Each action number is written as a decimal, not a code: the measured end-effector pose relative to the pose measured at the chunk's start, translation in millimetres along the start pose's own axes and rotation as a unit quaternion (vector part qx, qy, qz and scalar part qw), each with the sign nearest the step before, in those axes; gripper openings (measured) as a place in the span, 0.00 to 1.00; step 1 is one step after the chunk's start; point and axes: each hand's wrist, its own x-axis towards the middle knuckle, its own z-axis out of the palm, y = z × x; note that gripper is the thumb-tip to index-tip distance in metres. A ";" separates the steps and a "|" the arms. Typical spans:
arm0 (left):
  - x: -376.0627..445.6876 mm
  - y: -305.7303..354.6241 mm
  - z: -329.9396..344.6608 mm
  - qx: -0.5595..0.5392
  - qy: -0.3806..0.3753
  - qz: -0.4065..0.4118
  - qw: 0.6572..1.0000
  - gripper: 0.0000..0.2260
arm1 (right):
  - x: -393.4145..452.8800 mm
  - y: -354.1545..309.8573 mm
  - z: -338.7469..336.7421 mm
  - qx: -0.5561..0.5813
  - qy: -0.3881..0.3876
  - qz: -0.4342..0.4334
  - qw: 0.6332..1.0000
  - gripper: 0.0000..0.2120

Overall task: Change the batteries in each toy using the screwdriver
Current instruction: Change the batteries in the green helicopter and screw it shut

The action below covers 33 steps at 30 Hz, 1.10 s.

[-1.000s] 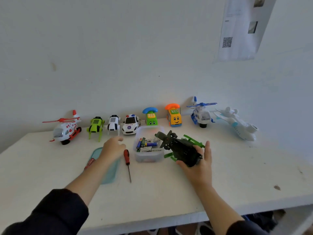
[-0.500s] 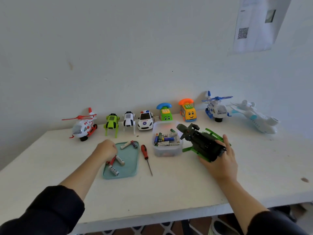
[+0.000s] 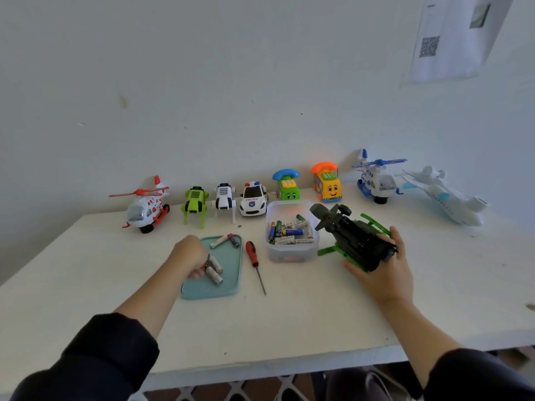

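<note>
Since a second ago the left hand (image 3: 189,254) has dropped from beside the screwdriver handle onto the teal tray (image 3: 228,287) — fingers curled down among the batteries there, apparently pinching one with a red end; the grip itself is mostly hidden under the knuckles. The dark green helicopter (image 3: 351,240) has barely shifted; it sits on the white table (image 3: 289,319) just right of the clear tub.

Right hand (image 3: 382,273) — clasps the helicopter's near end, thumb at its left flank, fingers wrapped round the far side. The toy lies tilted, light green skids sticking out at both sides, tail pointing toward the wall.

Screwdriver (image 3: 254,264): red-and-black handle, lying free on the table between tray and clear tub (image 3: 292,251), tip toward the person. No hand on it.

Tray holds loose batteries (image 3: 215,274) near the left hand, plus two more (image 3: 227,240) at its far end. The tub holds a heap of mixed batteries.

Along the wall, left to right: red-and-white helicopter (image 3: 146,206), green robot dog (image 3: 195,202), white robot dog (image 3: 223,199), police car (image 3: 253,199), green phone car (image 3: 286,188), orange phone car (image 3: 327,185), blue-and-white helicopter (image 3: 376,180), white airplane (image 3: 445,198). All stand apart from the hands. A paper sheet with a QR code (image 3: 451,39) hangs on the wall at upper right.
</note>
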 end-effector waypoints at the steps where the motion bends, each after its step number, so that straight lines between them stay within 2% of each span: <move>1: 4.3 -1.0 -3.5 0.021 0.029 0.019 0.999 0.06 | 0.4 0.1 -0.1 -0.003 -0.003 0.001 1.000 0.42; 4: 14.6 -4.9 -9.0 0.064 0.089 0.087 0.990 0.13 | 0.8 0.5 -0.2 -0.001 -0.004 -0.002 1.000 0.42; 6: 20.1 -3.6 -5.6 0.086 0.081 0.117 0.986 0.14 | 1.0 1.6 -0.2 0.001 -0.004 -0.002 1.000 0.41; 12: 23.0 8.0 21.8 0.130 0.081 0.173 0.973 0.07 | 2.4 2.3 -0.9 0.001 -0.006 -0.003 1.000 0.41; 15: 22.1 23.1 39.3 0.136 0.074 0.209 0.966 0.09 | 1.6 2.3 0.7 0.007 -0.001 -0.011 1.000 0.41; 18: 22.2 39.9 54.9 0.226 0.033 0.215 0.950 0.16 | 3.2 3.8 1.2 0.003 0.001 -0.012 1.000 0.41; 22: 27.2 41.4 64.0 0.276 0.076 0.207 0.935 0.11 | 4.7 3.0 0.5 0.009 0.003 -0.004 1.000 0.42; 24: 31.4 40.7 62.0 0.223 0.111 0.215 0.944 0.09 | 5.3 2.9 0.2 0.008 0.004 -0.008 1.000 0.42; 26: 24.3 46.8 56.4 0.086 0.160 0.243 0.953 0.07 | 5.6 2.4 1.3 0.006 0.006 -0.010 1.000 0.43; 29: -16.2 76.2 54.0 -0.141 0.223 0.325 0.908 0.06 | 7.0 2.6 3.0 0.006 0.011 -0.011 1.000 0.43; 31: -46.4 98.7 61.5 -0.212 0.190 0.381 0.880 0.06 | 7.3 2.6 3.7 0.003 0.017 -0.014 1.000 0.43; 33: -70.8 116.9 78.0 -0.247 0.108 0.429 0.862 0.05 | 6.6 2.1 4.8 -0.003 0.019 -0.020 1.000 0.44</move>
